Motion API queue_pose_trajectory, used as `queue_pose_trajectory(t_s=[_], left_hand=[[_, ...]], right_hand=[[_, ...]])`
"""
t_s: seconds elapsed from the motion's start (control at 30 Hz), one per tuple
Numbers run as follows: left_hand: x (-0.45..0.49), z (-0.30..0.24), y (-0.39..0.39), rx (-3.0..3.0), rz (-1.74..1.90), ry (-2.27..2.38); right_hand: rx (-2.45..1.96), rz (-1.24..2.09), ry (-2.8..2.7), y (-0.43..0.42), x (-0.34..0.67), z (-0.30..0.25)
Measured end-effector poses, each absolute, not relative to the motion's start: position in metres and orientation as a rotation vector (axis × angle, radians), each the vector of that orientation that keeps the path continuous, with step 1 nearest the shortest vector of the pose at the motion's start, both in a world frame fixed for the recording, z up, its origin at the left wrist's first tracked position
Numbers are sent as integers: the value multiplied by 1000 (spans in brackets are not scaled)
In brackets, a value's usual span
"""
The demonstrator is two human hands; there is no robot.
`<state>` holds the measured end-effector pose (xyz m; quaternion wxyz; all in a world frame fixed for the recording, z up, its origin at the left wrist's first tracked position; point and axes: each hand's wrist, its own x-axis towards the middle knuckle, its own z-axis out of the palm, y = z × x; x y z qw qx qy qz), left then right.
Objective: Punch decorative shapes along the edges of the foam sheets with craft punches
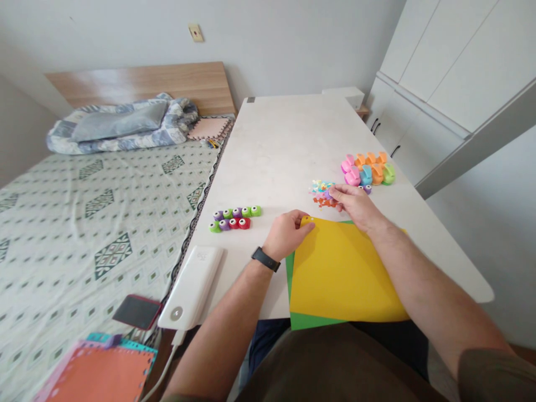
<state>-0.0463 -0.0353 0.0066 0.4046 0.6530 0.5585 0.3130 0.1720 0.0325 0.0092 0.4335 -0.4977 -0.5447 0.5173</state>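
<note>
My left hand (290, 231), with a black band on its wrist, pinches the top left corner of a yellow paper sheet (343, 273). Small punched holes show beside its thumb. A green sheet (312, 321) lies under the yellow one, its edges showing at the left and bottom. In my right hand (358, 206) is a small purple craft punch (331, 192), mostly covered by the fingers. The hand hovers at a heap of tiny paper cutouts (320, 187) in blue, yellow, pink and red-orange. My right forearm passes over the yellow sheet's right side.
Small green, purple and red punches (237, 213) stand in two rows at the left. Larger pink, orange, blue and green punches (368, 169) sit at the right. A white power bank (195, 285) with a cable lies on the white table's (285, 134) left edge, beside the bed (142, 206).
</note>
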Motion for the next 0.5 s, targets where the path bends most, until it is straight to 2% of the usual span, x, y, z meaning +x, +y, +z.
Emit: queue_pose_trajectory(t_s=[0.33, 0.5], left_hand=[[-47, 6, -34, 1697, 753, 1436], [-47, 4, -33, 1705, 760, 1422]], right_hand=[[-1148, 1037, -1234, 54, 214, 24], [-1480, 689, -1335, 66, 267, 27]])
